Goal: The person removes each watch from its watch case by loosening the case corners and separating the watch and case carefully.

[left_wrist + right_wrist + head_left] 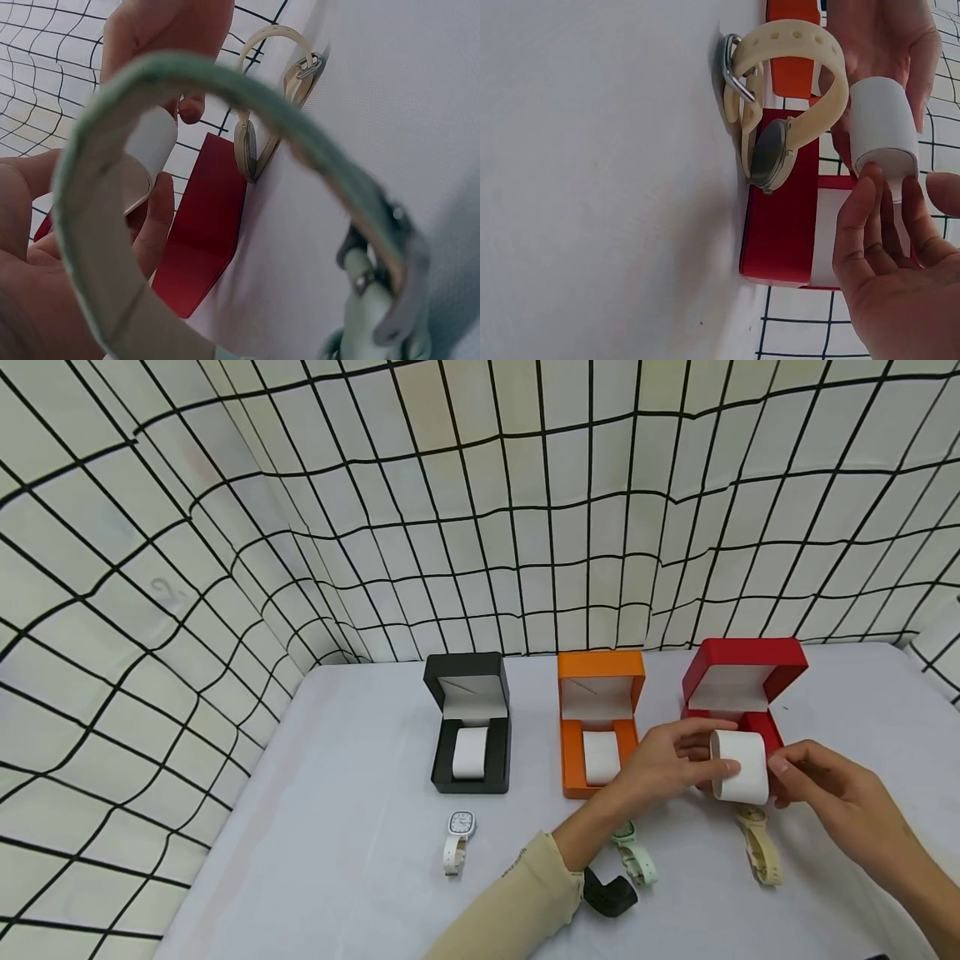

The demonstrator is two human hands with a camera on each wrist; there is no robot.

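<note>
White watch cushion, lifted out of the red box, sits between both hands just in front of that box, above the table. Left hand pinches its near end with thumb and curled fingers; right hand touches the other end with its fingertips, and whether it truly grips is hard to tell. Going by size, the three open boxes come first: the black box and orange box each have a cushion seated inside, so only the red one looks emptied. No watch seems wrapped on any cushion yet. Smaller things lie loose: a cream watch just below the cushion, a mint watch, a white watch, and a black strap partly hidden by the sleeve. The red box's base is covered by the hands.
</note>
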